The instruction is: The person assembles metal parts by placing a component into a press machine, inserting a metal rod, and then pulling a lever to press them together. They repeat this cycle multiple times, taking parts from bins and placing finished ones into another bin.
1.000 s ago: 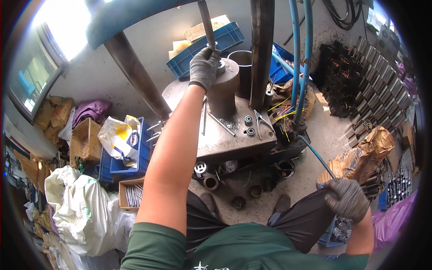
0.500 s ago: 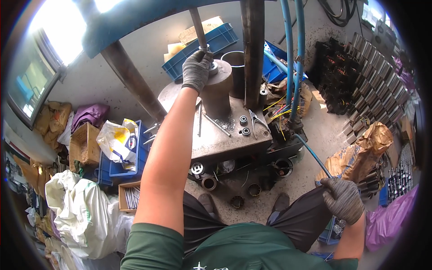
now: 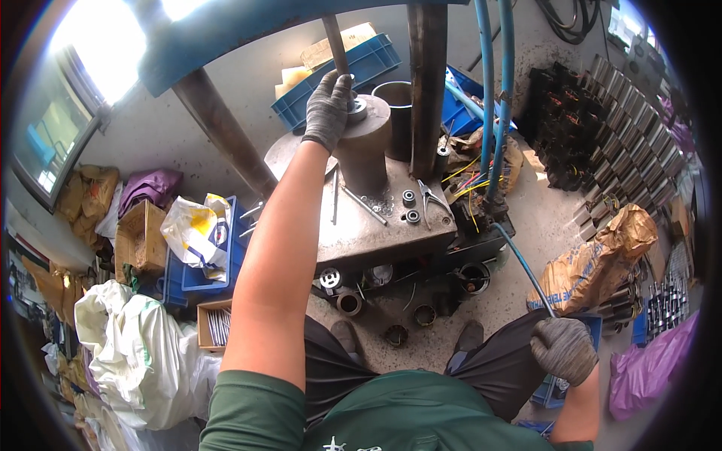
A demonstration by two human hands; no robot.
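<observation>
My left hand point(image 3: 328, 107), in a grey glove, reaches up onto the top of a thick steel cylinder point(image 3: 365, 158) that stands on the press's metal bed point(image 3: 376, 225). Its fingers close around a small metal ring part point(image 3: 356, 110) lying on the cylinder's top, beside a thin vertical rod point(image 3: 335, 43). My right hand point(image 3: 562, 349), also gloved, hangs low at my right side above a blue crate point(image 3: 555, 387), fingers curled; what it holds, if anything, is hidden.
Pliers point(image 3: 430, 200), round bushings point(image 3: 409, 198) and a rod lie on the bed. A thick steel column point(image 3: 427, 75) and blue hoses point(image 3: 487, 98) rise behind. Rings lie on the floor, a brown sack point(image 3: 594, 259) at right, white bags point(image 3: 143, 353) and boxes at left.
My left hand has stayed on the cylinder's top while the view shifted slightly downward. My right hand has moved a little lower toward the blue crate.
</observation>
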